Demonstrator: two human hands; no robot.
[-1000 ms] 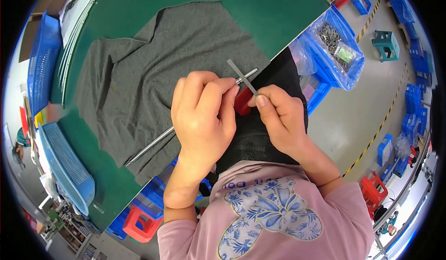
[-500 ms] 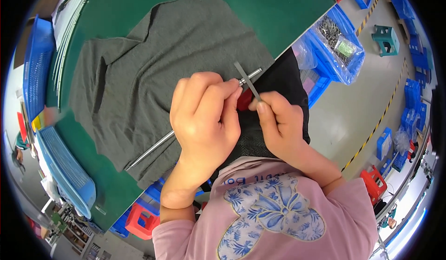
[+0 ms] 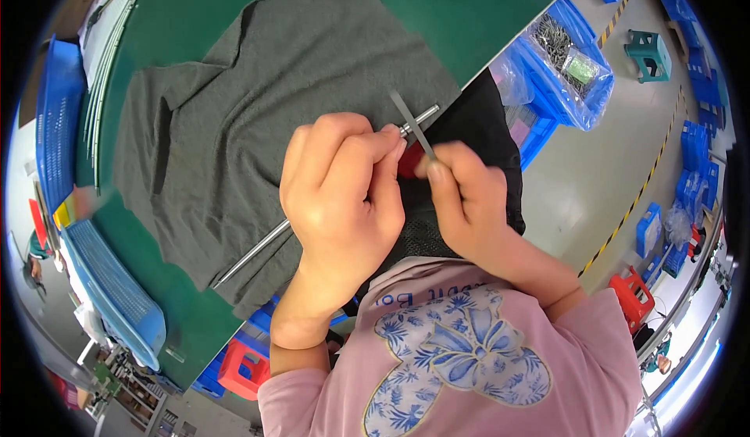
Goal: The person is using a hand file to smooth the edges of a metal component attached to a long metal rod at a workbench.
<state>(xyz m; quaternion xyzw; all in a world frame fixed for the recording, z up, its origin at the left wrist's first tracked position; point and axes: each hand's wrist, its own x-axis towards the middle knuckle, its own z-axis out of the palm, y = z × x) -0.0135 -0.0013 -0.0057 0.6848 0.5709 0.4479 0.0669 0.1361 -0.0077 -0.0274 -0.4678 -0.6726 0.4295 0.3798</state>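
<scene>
My left hand point(image 3: 336, 191) is closed around a thin shiny metal rod point(image 3: 254, 253). One end of the rod sticks out past my thumb and fingertips, and the long part runs down-left over a dark grey cloth point(image 3: 258, 85). Between its thumb and fingers, my right hand point(image 3: 469, 199) pinches a narrow flat grey strip point(image 3: 412, 122), perhaps a file. The strip crosses the rod's short end at a slant and appears to touch it. Something red point(image 3: 408, 164), partly hidden, lies behind my hands. Black fabric point(image 3: 488, 140) covers my lap.
The cloth lies on a green table point(image 3: 469, 15). Several long thin rods point(image 3: 101, 85) lie at its left, near a blue basket point(image 3: 58, 124) and a light blue basket point(image 3: 117, 288). On the right, a blue bin point(image 3: 574, 105) holds small metal parts. Red stools point(image 3: 246, 371) and a green stool point(image 3: 647, 54) stand around.
My right hand and the strip have shifted slightly up and left along the rod's end. My left hand keeps its hold on the rod. The whole view has moved a little.
</scene>
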